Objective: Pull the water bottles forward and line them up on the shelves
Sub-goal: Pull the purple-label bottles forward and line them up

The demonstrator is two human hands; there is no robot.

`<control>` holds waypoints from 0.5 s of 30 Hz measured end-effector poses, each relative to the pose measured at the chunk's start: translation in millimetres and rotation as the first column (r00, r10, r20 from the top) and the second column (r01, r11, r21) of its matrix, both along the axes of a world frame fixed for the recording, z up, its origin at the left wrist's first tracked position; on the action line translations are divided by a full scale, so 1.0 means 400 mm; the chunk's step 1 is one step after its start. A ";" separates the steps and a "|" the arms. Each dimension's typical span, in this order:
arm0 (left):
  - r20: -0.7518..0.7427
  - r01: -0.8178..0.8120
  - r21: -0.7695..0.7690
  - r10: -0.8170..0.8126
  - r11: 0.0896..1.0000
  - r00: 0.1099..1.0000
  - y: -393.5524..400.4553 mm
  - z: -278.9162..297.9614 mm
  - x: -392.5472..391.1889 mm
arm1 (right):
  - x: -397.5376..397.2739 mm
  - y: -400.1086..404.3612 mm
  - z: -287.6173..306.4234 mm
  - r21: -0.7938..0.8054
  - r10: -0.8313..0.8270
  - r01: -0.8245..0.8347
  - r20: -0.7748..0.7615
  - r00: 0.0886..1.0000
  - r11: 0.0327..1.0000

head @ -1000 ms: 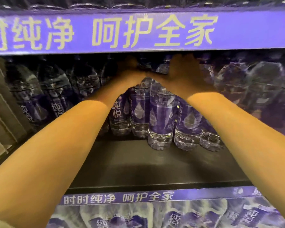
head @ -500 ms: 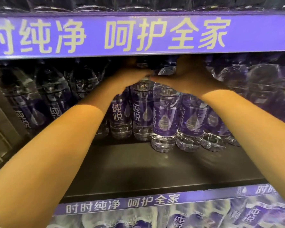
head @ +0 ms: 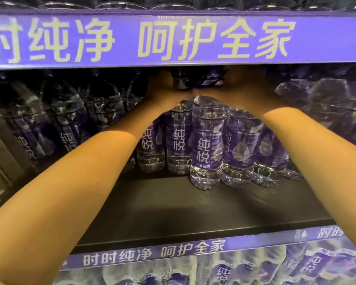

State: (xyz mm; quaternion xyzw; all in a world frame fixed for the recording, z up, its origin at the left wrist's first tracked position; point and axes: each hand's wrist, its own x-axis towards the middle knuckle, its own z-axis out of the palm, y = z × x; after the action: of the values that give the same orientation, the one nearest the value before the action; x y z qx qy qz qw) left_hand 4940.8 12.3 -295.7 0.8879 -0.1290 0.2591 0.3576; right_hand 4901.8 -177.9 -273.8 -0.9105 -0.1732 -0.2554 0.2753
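To the left of the left hand point(head: 162, 89), a row of clear plastic water bottles with purple labels point(head: 66, 120) stands deep on the dark flat shelf board point(head: 173, 212), in shadow and blurred. Left of these, a pale slatted side panel point(head: 0, 153) runs along the frame edge.

The left hand reaches under the purple shelf-edge banner with pale Chinese characters point(head: 173, 40) and sits on the upper parts of the central bottles. Its fingers extend back beyond the bottle tops; they are dark and partly hidden by the banner, so whether they are curled or straight cannot be determined.

Directly below and between both hands stands a cluster of clear purple-labelled bottles point(head: 207, 140). One bottle stands ahead of the others, upright, touching its neighbours on both sides. The front part of the shelf board, nearer the person than the hands, is bare.

The right hand point(head: 240, 89) lies just beside the left hand, thumbs nearly meeting over the foremost bottle's top. Its fingers also reach behind the bottle caps; their configuration cannot be determined.

To the right of the right hand, more bottles point(head: 317, 103) stand blurred. Below both forearms, a narrower purple label strip point(head: 152, 256) fronts a lower shelf holding further bottles point(head: 224, 272).
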 end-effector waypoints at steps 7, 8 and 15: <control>-0.031 0.057 -0.133 -0.061 0.990 0.998 -0.011 0.002 -0.002 | -0.019 0.002 0.023 -0.097 -0.177 0.162 -0.173 0.969 0.982; -0.010 0.069 -0.164 -0.072 0.984 0.997 -0.016 -0.002 -0.003 | -0.022 -0.003 0.032 -0.074 -0.172 0.158 -0.256 0.951 0.985; 0.063 0.124 -0.204 -0.113 0.971 0.992 -0.020 -0.017 -0.008 | -0.026 -0.020 0.036 0.074 0.016 0.011 -0.352 0.936 0.997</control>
State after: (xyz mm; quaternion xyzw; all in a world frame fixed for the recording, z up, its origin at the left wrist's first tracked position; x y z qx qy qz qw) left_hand 4937.6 4.1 -302.6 0.8296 -0.1631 0.2719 0.4596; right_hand 4891.2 -185.9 -259.6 -0.9303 -0.1125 -0.0945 0.3361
